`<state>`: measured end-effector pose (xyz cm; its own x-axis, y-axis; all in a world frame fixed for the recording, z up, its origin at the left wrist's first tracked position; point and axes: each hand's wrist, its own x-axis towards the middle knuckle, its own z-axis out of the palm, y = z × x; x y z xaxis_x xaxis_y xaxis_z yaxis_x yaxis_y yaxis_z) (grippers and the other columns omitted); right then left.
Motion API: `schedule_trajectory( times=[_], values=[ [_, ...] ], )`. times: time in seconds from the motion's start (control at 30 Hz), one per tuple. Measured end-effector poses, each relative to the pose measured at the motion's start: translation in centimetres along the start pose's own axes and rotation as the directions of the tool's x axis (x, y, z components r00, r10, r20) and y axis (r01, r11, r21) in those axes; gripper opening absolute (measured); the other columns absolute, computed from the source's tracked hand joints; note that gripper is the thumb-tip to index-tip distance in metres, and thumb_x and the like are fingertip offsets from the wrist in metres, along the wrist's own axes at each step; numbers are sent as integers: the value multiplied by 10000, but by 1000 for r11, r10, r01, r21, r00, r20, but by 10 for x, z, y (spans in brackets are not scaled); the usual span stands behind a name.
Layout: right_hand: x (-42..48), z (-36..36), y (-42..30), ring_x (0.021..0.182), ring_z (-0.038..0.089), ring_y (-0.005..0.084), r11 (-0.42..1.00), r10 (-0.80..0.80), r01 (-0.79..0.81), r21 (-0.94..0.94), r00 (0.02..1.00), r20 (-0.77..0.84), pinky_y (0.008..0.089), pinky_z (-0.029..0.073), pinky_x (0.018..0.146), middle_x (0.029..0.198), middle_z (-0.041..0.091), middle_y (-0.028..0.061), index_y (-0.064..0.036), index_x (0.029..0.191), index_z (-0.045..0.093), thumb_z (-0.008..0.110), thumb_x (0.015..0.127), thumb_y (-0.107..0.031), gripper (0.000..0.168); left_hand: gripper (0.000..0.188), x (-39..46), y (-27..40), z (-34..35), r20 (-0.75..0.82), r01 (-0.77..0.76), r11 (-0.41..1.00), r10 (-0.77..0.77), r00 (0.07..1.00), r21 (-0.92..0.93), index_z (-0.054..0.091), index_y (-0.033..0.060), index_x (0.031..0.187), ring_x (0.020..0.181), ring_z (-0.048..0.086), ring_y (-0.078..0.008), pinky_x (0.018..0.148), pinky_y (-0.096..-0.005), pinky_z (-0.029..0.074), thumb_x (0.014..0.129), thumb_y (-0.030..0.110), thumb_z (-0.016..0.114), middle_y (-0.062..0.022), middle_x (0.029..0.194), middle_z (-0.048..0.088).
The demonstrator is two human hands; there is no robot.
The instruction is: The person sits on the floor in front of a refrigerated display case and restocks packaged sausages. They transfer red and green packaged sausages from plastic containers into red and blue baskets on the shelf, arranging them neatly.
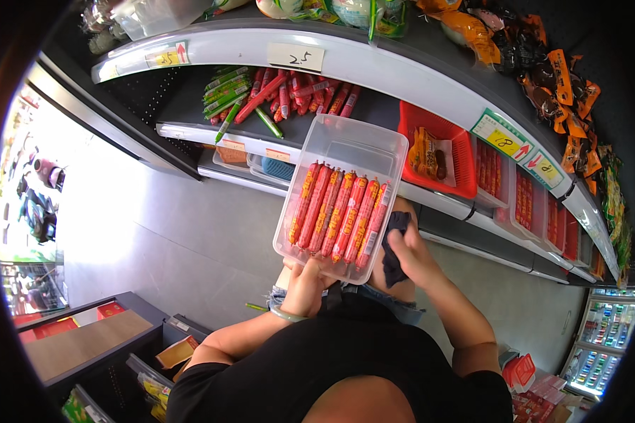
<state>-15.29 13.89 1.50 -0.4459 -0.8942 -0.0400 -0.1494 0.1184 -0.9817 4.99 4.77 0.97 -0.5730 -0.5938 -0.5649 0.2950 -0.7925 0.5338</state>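
My left hand [304,288] grips the near end of a clear plastic bin [344,138], which is tilted in front of me. Inside it several red-wrapped sausages [336,214] lie side by side towards the near end; the far end shows bare plastic. A dark cloth [395,259] is held in my right hand [414,256], close to the bin's right side. The far rim of the bin overlaps the edge of the dark shelf [182,106], where loose red sausages [291,90] and green-wrapped sticks [226,91] are heaped.
A red plastic basket [463,158] with a few packets stands right of the bin. Further right are clear bins of red sausages [524,198]. The upper shelf's white price rail [375,61] curves overhead. Behind me on the left is a low display unit [90,343]; a green-wrapped stick [256,306] lies on the floor.
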Motion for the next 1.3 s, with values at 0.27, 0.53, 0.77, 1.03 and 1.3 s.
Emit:
schedule_trajectory(
  times=[0.27, 0.53, 0.77, 1.03, 1.3],
  values=[
    [25, 13, -6, 841, 644, 298, 962, 116, -119, -246, 993, -24, 397, 495, 796, 979, 659, 198, 26, 1161, 592, 576, 902, -125, 300, 447, 1, 2, -45, 91, -236, 890, 218, 972, 389, 430, -25, 1395, 1252, 511, -228, 1143, -400, 374, 1080, 292, 441, -114, 1338, 529],
    [34, -12, -10, 728, 528, 132, 954, 145, -183, -238, 975, -170, 322, 474, 718, 796, 599, 83, 7, 1067, 593, 524, 933, -126, 201, 332, 129, 123, -28, 766, -635, -471, 550, 332, 613, 571, 10, 1210, 1281, 520, -349, 1172, -492, 330, 904, 118, 642, -168, 1312, 575],
    [48, -2, -7, 774, 483, 71, 961, 268, -277, -14, 942, -203, 262, 422, 716, 837, 553, -20, -11, 1100, 611, 526, 968, -119, 190, 322, 282, 188, 61, 952, -527, -805, 147, 269, 273, 666, 97, 1195, 1253, 568, -336, 1140, -511, 357, 931, 257, 574, -128, 1278, 659],
    [50, -10, -11, 859, 526, 76, 952, 298, -283, 115, 944, -141, 257, 442, 796, 951, 615, -4, -1, 1178, 603, 507, 974, -90, 243, 329, 331, 135, 121, 986, -656, -744, 21, 163, 124, 689, 104, 1188, 1166, 614, -369, 1045, -492, 447, 919, 271, 599, -163, 1215, 680],
    [65, -23, -26, 929, 570, 113, 935, 348, -353, 6, 918, -188, 284, 465, 865, 1012, 653, 33, 26, 1146, 633, 566, 952, -132, 258, 333, 366, 153, 126, 960, -636, -745, 20, 279, 200, 691, 97, 1181, 1141, 623, -370, 1020, -490, 463, 917, 282, 606, -168, 1190, 686]
  ],
)
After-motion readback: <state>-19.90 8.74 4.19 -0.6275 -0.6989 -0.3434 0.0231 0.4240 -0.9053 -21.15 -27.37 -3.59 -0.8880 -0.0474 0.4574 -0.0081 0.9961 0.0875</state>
